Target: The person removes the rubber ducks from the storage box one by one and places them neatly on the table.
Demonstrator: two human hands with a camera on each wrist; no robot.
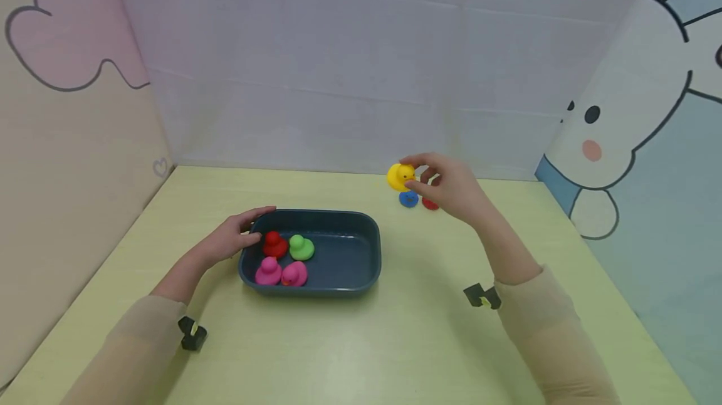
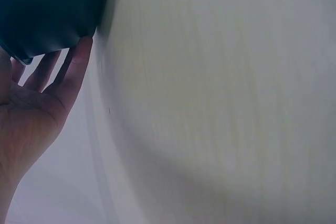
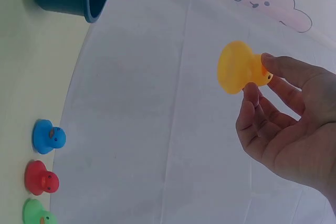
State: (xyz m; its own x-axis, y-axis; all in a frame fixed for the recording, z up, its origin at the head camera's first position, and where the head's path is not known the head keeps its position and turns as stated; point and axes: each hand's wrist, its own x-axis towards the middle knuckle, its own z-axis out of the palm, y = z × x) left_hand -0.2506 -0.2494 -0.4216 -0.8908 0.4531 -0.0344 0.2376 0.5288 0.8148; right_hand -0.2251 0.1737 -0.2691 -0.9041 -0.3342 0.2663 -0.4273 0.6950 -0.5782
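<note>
From my remote seat, the table [image 1: 429,336] fills the lower frame of the head view. The dark blue tray [image 1: 344,257] sits just left of centre. At its upper left corner I see the left hand [image 1: 232,237] gripping the rim between thumb and fingers; a careless push there could, I judge, slide or tip the tray.

Right of centre, the right hand [image 1: 454,189] pinches the yellow duck [image 1: 397,177] by its head, off the table. I'd worry about that small, rounded hold: loosened or squeezed unevenly, it could let the duck slip. A low wrist might also bump the blue duck [image 1: 408,199] and the far red duck [image 1: 430,204], just below in the frame. My right wrist view adds a far green duck [image 3: 38,212] at lower left.

In the tray's left half sit a red duck [image 1: 274,246], a green duck [image 1: 301,248] and two pink ducks [image 1: 268,272], which any jolt could shift.
</note>
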